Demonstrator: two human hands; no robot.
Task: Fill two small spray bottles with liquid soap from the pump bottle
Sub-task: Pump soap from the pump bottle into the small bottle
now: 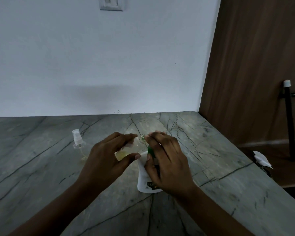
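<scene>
Head view showed the left hand [107, 155] grasping the uncapped spray bottle [126, 150], tilted, its neck just above the pump bottle [146, 181]. The right hand [167, 160] was curled over the green pump [150, 150], probably gripping it; light was poor. The capped spray bottle [77, 142] stood well left of the pump bottle. If neck and nozzle drifted apart, soap could spill onto the counter [220, 159].

Dark veins cross the grey-green stone counter [49, 167]; the white plastic pump bottle [142, 178] bears a green pump [150, 151] and dark label [152, 184]; pale yellow liquid tints the clear small spray bottle [126, 149].
</scene>
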